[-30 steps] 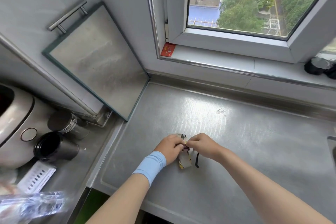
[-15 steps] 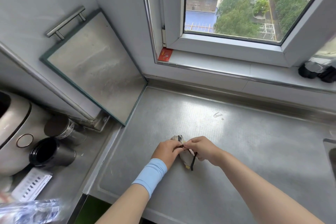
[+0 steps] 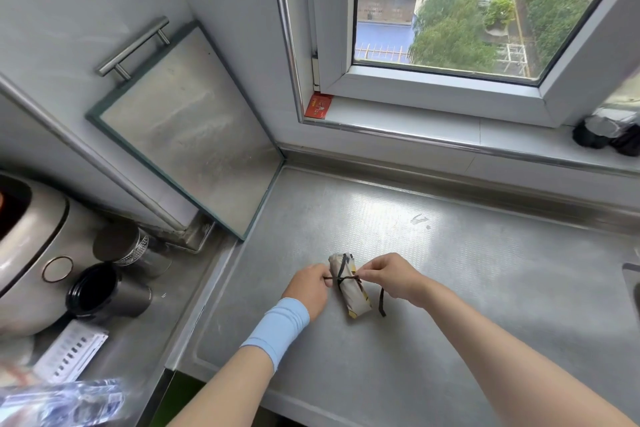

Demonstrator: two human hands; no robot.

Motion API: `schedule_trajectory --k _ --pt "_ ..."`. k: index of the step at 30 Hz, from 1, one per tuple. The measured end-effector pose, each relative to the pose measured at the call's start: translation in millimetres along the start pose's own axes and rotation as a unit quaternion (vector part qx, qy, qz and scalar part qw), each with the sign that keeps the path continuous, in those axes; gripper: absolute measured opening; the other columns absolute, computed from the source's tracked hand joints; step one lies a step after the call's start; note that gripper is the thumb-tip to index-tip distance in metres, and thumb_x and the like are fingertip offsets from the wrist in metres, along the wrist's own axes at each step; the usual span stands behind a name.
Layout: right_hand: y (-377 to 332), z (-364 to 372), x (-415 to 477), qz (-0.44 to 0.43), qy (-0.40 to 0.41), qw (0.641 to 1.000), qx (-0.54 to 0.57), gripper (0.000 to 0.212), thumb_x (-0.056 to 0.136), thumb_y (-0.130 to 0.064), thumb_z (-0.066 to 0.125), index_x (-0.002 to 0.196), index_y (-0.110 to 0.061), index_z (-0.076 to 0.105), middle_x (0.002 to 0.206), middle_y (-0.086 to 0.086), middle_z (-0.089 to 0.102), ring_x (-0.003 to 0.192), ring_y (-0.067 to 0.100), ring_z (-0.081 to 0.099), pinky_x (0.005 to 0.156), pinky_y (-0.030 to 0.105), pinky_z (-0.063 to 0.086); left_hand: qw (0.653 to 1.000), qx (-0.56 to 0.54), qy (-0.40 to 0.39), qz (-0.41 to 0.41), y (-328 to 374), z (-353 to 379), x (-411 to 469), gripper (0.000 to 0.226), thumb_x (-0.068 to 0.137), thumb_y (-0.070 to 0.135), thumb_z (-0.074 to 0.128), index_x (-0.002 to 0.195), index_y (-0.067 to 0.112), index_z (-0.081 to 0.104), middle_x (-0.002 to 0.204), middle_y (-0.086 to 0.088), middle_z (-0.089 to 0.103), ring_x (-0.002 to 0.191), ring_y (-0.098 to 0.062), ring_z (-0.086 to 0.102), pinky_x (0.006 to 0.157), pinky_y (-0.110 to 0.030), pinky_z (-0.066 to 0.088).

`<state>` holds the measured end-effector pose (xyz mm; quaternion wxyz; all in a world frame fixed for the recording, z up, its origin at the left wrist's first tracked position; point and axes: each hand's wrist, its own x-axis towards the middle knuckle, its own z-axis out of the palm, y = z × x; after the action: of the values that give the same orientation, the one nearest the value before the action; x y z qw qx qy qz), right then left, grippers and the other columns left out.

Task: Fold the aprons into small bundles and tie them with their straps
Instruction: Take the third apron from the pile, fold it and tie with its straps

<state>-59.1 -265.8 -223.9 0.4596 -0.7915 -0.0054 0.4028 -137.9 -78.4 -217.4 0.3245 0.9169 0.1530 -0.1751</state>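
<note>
The small rolled apron bundle (image 3: pixel 350 293), cream fabric with yellow patches, lay on the ribbed stainless-steel desk (image 3: pixel 467 288), with the white-framed window (image 3: pixel 415 88) well beyond it. The left hand (image 3: pixel 309 286), at the bundle's left side, pinched one end of the thin dark strap (image 3: pixel 382 300) in curled fingers. The right hand (image 3: pixel 391 276), at its right side, pinched the other part, with the strap taut across the bundle's middle and a loose tail hanging beside it.

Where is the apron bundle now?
In the head view, the apron bundle lies on the steel counter, lower centre, between the left hand and right hand, which pinch its strap.
</note>
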Motion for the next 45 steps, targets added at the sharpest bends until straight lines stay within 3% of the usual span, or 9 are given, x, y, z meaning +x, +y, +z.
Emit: schedule_trajectory --k 5,9,14,19,23,28,34,41,45 --pt "-3.6 7.7 10.4 -0.043 0.032 0.997 -0.057 0.013 0.087 -0.024 0.074 0.075 -0.019 0.076 0.061 -0.011 0.062 0.050 0.002 0.046 0.050 0.016 0.036 0.986 -0.141 -0.042 -0.084 20.6 -4.3 -0.5 0.031 0.093 0.029 0.044 0.065 0.014 0.042 0.068 -0.002 0.043 0.072 -0.022 0.038 0.063 -0.032 0.029" --pt "-3.6 -1.3 18.9 -0.040 0.098 0.979 -0.175 0.012 0.088 -0.032 0.068 0.078 -0.028 0.073 0.076 -0.013 0.068 0.070 0.006 0.058 0.062 0.023 0.041 0.995 -0.023 -0.048 -0.078 11.7 -0.4 4.0 0.047 0.096 0.040 0.046 0.058 0.016 0.031 0.061 -0.003 0.038 0.065 -0.022 0.038 0.059 -0.031 0.029" --pt "-9.2 5.2 28.8 -0.081 0.166 0.925 -0.333 0.017 0.093 -0.036 0.058 0.094 -0.031 0.074 0.102 -0.007 0.069 0.098 0.019 0.061 0.075 0.030 0.042 0.995 0.097 0.023 0.024 -5.2 14.4 -1.4 0.037 0.094 0.037 0.048 0.062 0.019 0.054 0.106 0.001 0.047 0.106 -0.021 0.042 0.093 -0.030 0.036" --pt "-18.1 7.2 44.3 -0.141 0.186 0.859 -0.457 0.020 0.091 -0.041 0.056 0.099 -0.037 0.074 0.110 -0.004 0.059 0.109 0.024 0.048 0.087 0.036 0.032 0.935 0.249 0.066 0.244 -5.3 3.4 5.9 0.038 0.094 0.037 0.047 0.074 0.019 0.073 0.158 0.005 0.018 0.147 -0.025 0.004 0.119 -0.034 -0.006" --pt "-22.8 9.1 49.4 -0.178 0.191 0.833 -0.488 0.020 0.089 -0.038 0.060 0.104 -0.037 0.073 0.126 -0.004 0.055 0.118 0.023 0.045 0.093 0.037 0.033 0.963 0.200 -0.024 0.180 -7.1 2.9 13.8 0.039 0.097 0.036 0.047 0.076 0.014 0.072 0.159 0.010 0.013 0.148 -0.013 0.001 0.117 -0.028 0.008" --pt "-26.4 24.4 15.8 -0.148 0.307 0.866 -0.366 0.015 0.083 -0.033 0.065 0.084 -0.018 0.066 0.093 0.004 0.060 0.085 0.029 0.060 0.065 0.033 0.045 0.992 0.079 0.003 0.098 -12.2 23.5 12.2 0.028 0.090 0.036 0.056 0.089 0.016 0.075 0.154 0.012 0.021 0.139 -0.004 0.025 0.108 -0.025 0.032" --pt "-20.6 62.2 -23.8 0.071 0.154 0.959 -0.228 0.046 0.088 -0.059 0.046 0.061 -0.024 0.060 0.083 -0.002 0.071 0.083 0.020 0.066 0.070 0.027 0.049 0.997 -0.068 -0.006 -0.029 -1.9 29.2 6.9 0.061 0.083 0.030 0.054 0.142 0.028 0.038 0.149 0.014 0.019 0.113 -0.017 0.057 0.099 -0.032 0.044" --pt "-4.3 62.3 -7.4 0.069 0.186 0.969 -0.150 0.040 0.092 -0.041 0.060 0.059 -0.019 0.055 0.062 -0.003 0.058 0.069 0.022 0.058 0.052 0.028 0.034 0.993 0.051 -0.084 0.060 -12.6 32.6 -11.1 0.023 0.084 0.049 0.052 0.070 0.038 0.066 0.157 0.015 0.013 0.143 -0.010 0.007 0.116 -0.032 0.021" --pt "6.4 47.5 -4.2 0.028 0.139 0.979 -0.144 0.023 0.089 -0.030 0.065 0.072 -0.014 0.068 0.071 -0.001 0.069 0.075 0.020 0.065 0.068 0.030 0.048 0.995 0.063 -0.023 0.076 -14.2 7.8 -11.4 0.028 0.093 0.035 0.037 0.085 0.024 0.062 0.115 0.001 0.065 0.112 -0.026 0.053 0.095 -0.034 0.039"
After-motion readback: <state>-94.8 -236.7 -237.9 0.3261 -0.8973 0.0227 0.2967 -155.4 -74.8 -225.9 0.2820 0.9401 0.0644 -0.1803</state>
